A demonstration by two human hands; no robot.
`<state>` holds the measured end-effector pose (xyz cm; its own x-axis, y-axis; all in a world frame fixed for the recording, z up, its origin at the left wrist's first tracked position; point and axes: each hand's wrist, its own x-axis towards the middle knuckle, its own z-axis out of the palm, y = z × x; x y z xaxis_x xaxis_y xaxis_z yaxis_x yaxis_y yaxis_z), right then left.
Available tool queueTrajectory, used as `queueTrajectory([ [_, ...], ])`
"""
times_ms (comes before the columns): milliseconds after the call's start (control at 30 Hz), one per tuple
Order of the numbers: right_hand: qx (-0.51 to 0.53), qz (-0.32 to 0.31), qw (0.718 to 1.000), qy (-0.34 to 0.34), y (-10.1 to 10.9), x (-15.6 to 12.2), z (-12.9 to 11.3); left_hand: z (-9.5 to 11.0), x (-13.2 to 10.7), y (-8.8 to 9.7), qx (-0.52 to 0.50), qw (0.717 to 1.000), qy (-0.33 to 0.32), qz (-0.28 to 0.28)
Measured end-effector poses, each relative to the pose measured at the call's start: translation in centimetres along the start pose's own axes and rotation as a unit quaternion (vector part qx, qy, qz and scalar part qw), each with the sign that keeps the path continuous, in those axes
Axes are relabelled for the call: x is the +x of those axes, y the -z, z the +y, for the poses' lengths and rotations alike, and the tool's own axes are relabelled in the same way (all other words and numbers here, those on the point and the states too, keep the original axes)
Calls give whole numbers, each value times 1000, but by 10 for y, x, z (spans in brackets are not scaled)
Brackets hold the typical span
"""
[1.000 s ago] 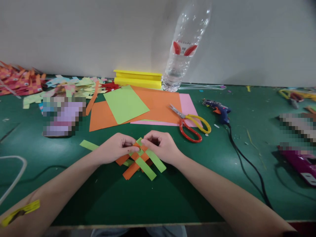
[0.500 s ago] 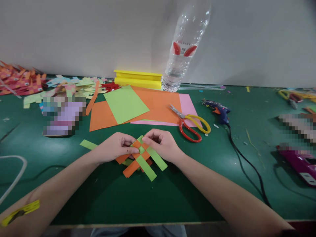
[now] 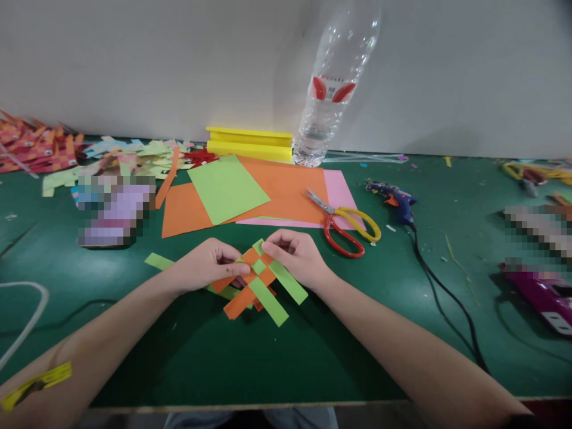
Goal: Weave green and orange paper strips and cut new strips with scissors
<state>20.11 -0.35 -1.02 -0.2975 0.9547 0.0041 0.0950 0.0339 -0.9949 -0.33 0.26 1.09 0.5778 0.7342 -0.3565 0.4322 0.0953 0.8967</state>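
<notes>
Between my hands is a woven piece of orange and green paper strips [image 3: 258, 267], checkered in the middle, with loose strip ends sticking out toward me. My left hand [image 3: 213, 265] pinches its left side, thumb on top and fingers partly hidden beneath. At the upper right corner my right hand [image 3: 295, 255] grips it between thumb and curled fingers. A green strip end [image 3: 158, 261] shows beyond my left wrist. Just past my hands lie a green paper sheet [image 3: 229, 189] and orange sheets [image 3: 286, 187].
Scissors [image 3: 342, 223] lie on the paper's right edge. A blue glue gun [image 3: 397, 202] trails a black cord. Behind stand a plastic bottle [image 3: 328, 101] and a folded yellow piece [image 3: 250, 144]. Paper scraps [image 3: 125, 158] and a blurred-out flat object [image 3: 118, 214] are at left.
My right hand has risen slightly, and the woven piece has shifted a little up and right with it. My left hand has hardly moved.
</notes>
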Motion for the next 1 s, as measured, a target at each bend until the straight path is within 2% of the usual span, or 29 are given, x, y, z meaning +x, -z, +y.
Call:
queueTrajectory([
  [167, 69, 25, 997, -8, 3, 2, 3, 5, -3, 4, 9, 1000, -13, 15],
  [333, 58, 87, 994, 14, 5, 4, 6, 2, -1, 6, -35, 990, -39, 128],
  [433, 30, 114, 993, 19, 4, 4, 7, 0, 0, 6, -37, 984, -35, 168],
  [767, 3, 129, 991, 35, 4, 3, 5, -2, 0, 2, -60, 985, -20, 159],
  [1000, 0, 130, 990, 47, 4, 3, 8, -4, 1, 2, -98, 985, -33, 141],
])
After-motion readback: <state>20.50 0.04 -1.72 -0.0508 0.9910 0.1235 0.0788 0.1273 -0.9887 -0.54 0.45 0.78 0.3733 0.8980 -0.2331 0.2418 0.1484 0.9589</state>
